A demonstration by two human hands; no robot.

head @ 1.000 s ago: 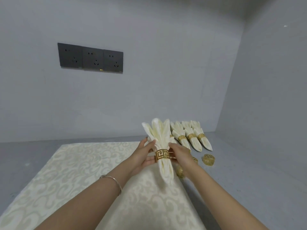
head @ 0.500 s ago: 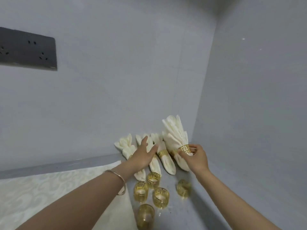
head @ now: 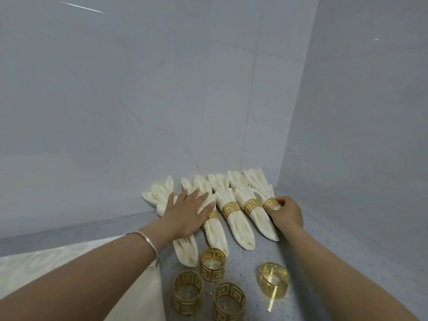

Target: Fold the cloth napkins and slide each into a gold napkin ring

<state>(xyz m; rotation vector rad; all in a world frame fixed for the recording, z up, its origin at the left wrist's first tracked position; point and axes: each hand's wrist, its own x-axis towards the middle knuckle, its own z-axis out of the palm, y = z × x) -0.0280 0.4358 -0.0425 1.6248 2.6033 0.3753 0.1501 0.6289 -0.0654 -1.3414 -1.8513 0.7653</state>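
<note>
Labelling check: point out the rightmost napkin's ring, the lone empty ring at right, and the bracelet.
rightmost napkin's ring (head: pixel 269 203), head view, patterned gold front.
lone empty ring (head: pixel 273 290), head view, near wall.
bracelet (head: pixel 150 242), head view, band across the left wrist.

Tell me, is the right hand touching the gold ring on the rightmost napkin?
Touching. In the head view the right hand pinches the gold ring with its fingers.

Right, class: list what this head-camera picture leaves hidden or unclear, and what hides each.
Head view:
Leftmost napkin: its middle, ring or none, lies under the left hand.
Rightmost napkin: lower end behind the right hand, whose grip is on its gold ring.
Nearest loose ring: base cut by the bottom edge.
Patterned cloth: blurred, partly behind the left arm.
</note>
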